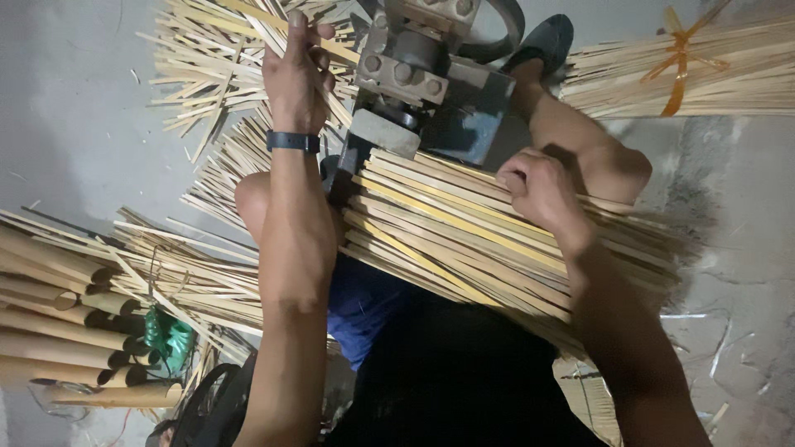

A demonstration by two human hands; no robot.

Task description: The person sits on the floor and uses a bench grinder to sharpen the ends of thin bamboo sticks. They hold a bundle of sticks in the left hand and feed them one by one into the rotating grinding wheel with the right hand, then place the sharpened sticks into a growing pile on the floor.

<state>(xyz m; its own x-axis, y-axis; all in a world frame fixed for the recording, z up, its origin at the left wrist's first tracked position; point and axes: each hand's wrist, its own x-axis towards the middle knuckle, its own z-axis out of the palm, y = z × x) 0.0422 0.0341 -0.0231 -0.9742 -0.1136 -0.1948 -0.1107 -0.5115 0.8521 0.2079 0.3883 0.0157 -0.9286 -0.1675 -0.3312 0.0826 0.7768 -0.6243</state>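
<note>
1. the bamboo strips (464, 236) are lying in a thick sheaf across the person's lap, their near ends running up toward the grey metal machine (431, 83) and their far ends fanning out to the right.
2. these strips are looking thin, long and light one by one; as a sheaf they are probably carrying some weight and are likely to slide over each other, since nothing visible is binding them.
3. each strip is likely springy along its length yet apt to split or splinter at the edges, so a grip across the flat faces, near the middle or close to the machine end, is looking safer than pinching an edge.
4. the right hand (538, 186) is pressing down on the top of the sheaf with its fingers curled over a few upper strips, grasping them.
5. the left hand (294, 70) is reaching up beside the machine, fingers clenched around a single strip (248, 12) that is pointing up and left; a dark band is sitting on that wrist.
6. a loose pile of split strips (207, 66) is spreading on the concrete floor (74, 124) behind the left hand.
7. a tied bundle of strips (704, 70) with an orange band is lying at upper right, well apart.
8. round bamboo tubes (58, 314) are stacked at lower left, near a green object.
</note>
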